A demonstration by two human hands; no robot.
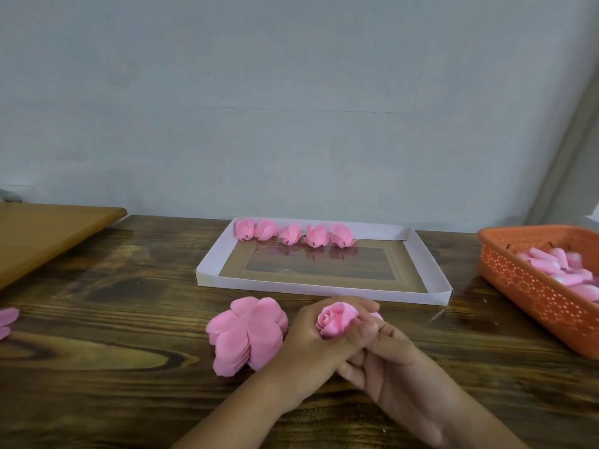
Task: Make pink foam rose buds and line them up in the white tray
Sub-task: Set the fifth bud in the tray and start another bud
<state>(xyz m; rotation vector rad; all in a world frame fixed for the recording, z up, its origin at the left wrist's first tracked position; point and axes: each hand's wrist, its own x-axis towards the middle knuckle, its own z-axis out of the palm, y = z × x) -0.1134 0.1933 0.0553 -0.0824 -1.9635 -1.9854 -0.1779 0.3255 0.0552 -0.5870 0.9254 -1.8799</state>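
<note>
Both hands meet low over the dark wooden worktop (97, 367): the left hand (311, 338) cups a half-formed pink foam rose bud (334, 320), and the right hand (385, 361) pinches its base. A loosened pinch would likely let the petals unroll. Five finished buds (293, 235) line the far edge of the white cardboard tray (324, 290). The stacked pink foam petals (246, 335) lie just beside the left hand; a careless wrist could scatter them.
</note>
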